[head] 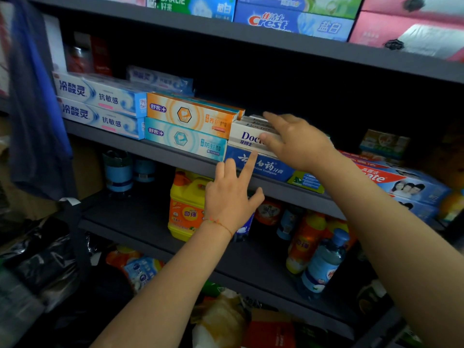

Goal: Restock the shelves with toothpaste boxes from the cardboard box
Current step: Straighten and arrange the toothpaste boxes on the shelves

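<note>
On the middle shelf (190,164) lie stacked toothpaste boxes. A white "Doctor" box (244,136) sits on a dark blue box (271,168). My right hand (298,141) rests on the white box, thumb on its front face and fingers straight over its top. My left hand (232,194) is just below, its index fingertip touching the blue box's front and the other fingers loose. An orange box (188,114) over a light blue box (185,140) stands directly to the left. The cardboard box is out of view.
Two white-blue boxes (100,106) fill the shelf's left end, red Colgate boxes (401,182) its right. The upper shelf holds Darlie and Crest boxes (288,21). Below stand a yellow detergent jug (185,204) and several bottles (324,257). Blue cloth (37,96) hangs at left.
</note>
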`<state>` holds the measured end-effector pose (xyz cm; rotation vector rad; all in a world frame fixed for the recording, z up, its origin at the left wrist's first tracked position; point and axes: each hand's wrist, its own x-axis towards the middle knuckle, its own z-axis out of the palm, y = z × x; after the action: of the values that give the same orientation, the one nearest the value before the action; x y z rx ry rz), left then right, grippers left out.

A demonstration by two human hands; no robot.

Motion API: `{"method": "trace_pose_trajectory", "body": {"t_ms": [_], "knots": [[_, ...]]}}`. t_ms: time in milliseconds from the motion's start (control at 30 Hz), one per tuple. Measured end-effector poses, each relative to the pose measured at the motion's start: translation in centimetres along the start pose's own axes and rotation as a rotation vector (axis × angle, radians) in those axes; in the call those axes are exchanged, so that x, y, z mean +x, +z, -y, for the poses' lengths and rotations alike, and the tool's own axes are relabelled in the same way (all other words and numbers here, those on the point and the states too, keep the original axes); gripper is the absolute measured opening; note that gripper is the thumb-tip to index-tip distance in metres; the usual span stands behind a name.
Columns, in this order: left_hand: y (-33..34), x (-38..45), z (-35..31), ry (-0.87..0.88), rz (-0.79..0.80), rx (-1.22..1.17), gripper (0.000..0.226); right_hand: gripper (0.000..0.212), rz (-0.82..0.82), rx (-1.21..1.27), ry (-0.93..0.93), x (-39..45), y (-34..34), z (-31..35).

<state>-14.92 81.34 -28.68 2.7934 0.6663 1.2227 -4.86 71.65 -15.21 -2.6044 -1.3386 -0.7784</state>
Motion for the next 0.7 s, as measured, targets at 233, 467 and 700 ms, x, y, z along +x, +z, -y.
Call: {"method": "trace_pose_trajectory", "body": {"t_ms": [233, 467, 700], "knots": [[-0.1, 0.1, -0.1, -0.001, 0.0, 0.006, 0.076, 0.065, 0.037, -0.034, 0.044, -0.1, 0.2, -0.3], [-0.4, 0.2, -0.2, -0.005, 0.014, 0.01, 0.077, 0.057, 0.029, -0.031, 0.01, 0.2, 0.6, 0.3], [-0.3, 0.2, -0.1, 0.001, 0.019, 0.002, 0.079, 0.083, 0.104, 0.034, 0.135, 1.1, -0.4, -0.6]]}}
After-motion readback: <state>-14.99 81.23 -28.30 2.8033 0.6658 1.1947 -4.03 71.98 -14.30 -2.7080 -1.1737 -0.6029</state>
